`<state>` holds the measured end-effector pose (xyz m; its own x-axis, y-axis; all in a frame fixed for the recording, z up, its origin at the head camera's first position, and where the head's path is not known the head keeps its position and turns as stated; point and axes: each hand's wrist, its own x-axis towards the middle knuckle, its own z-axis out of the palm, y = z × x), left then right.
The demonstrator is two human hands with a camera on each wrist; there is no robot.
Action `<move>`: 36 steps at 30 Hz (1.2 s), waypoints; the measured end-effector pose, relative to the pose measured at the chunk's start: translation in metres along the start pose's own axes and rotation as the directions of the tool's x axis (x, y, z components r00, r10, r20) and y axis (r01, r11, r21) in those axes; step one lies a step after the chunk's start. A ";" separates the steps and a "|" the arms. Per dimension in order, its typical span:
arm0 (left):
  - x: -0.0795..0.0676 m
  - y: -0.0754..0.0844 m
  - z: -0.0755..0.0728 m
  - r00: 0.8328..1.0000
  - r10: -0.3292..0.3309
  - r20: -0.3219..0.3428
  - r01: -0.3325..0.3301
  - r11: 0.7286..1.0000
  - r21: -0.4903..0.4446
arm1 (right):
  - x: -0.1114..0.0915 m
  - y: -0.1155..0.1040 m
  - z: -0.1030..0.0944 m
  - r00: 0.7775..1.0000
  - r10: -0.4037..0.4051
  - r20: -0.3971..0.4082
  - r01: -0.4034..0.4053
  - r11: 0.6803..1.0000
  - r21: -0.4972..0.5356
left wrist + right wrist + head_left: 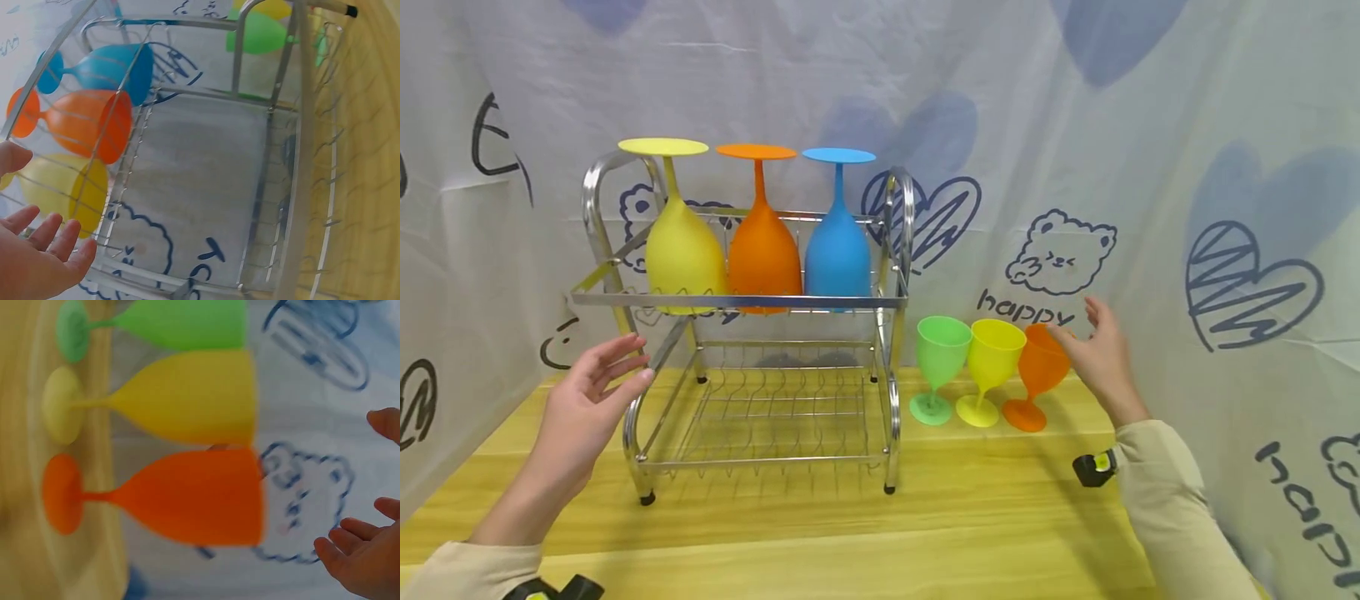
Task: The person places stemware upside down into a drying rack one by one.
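Three inverted goblets in upper rack | three upright cups alongside | left hand, right hand: grip wide

On the pale cloth backdrop, right of centre in the head view, dark printed lettering reads "happy". A larger word at lower right begins "hap", cut by the frame edge. Letter strokes at the left-wrist view's lower middle are unclear.
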<state>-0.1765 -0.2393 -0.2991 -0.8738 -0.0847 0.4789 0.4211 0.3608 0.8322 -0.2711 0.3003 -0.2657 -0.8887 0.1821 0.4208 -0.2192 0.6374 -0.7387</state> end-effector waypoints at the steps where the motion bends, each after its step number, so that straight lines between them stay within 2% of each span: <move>1: -0.002 -0.001 0.001 1.000 -0.012 0.014 0.012 1.000 0.005 | 0.001 0.008 0.001 1.000 0.026 0.005 -0.026 1.000 0.010; 7: -0.013 -0.010 0.007 0.995 -0.039 0.096 0.038 0.999 0.012 | 0.009 0.045 0.007 0.988 0.151 0.026 -0.152 0.987 0.053; 15: -0.023 -0.017 0.015 0.987 -0.034 0.157 0.035 0.999 0.001 | 0.016 0.070 0.022 0.964 0.255 0.077 -0.264 0.954 0.142; 19: -0.027 -0.016 0.019 0.983 -0.039 0.180 0.039 0.999 0.005 | 0.017 0.082 0.032 0.947 0.309 0.091 -0.320 0.937 0.142; 23: -0.030 -0.017 0.022 0.979 -0.035 0.199 0.039 0.999 -0.015 | 0.017 0.093 0.043 0.945 0.316 0.081 -0.325 0.935 0.144; 30: -0.035 -0.020 0.027 0.974 -0.007 0.227 0.012 1.000 -0.020 | 0.017 0.099 0.055 0.965 0.259 0.028 -0.258 0.937 0.236; 36: -0.039 -0.020 0.033 0.970 -0.007 0.245 0.021 0.998 -0.052 | 0.014 0.101 0.059 0.951 0.308 0.042 -0.309 0.921 0.236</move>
<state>-0.1588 -0.2124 -0.3440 -0.9097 0.1428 0.3898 0.4152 0.3097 0.8554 -0.3298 0.3232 -0.3655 -0.9292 0.3376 0.1505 -0.0228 0.3540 -0.9350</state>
